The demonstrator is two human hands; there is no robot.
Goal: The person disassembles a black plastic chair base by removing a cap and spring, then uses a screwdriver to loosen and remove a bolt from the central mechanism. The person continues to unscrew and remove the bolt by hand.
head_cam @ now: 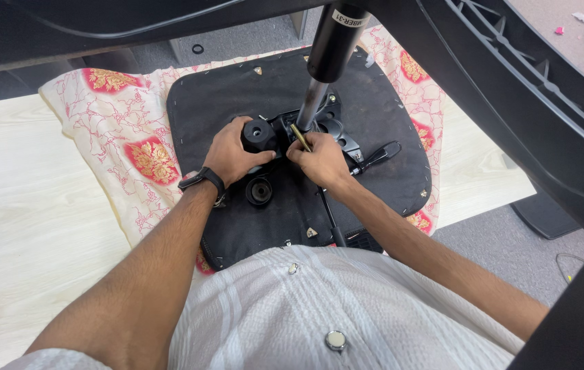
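Upside-down chair seat (237, 103) lies on a floral cloth (121, 130) on the table. Left hand (234, 156) is wrapped around the black knob (259, 133) of the mechanism plate (336, 133); right hand (321, 159) pinches a brass-coloured tool (299, 136) just beside the gas cylinder (326, 62).

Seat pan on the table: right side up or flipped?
Flipped. The black seat pan lies underside up on a floral cloth, with its mechanism plate and gas lift cylinder pointing up toward the camera.
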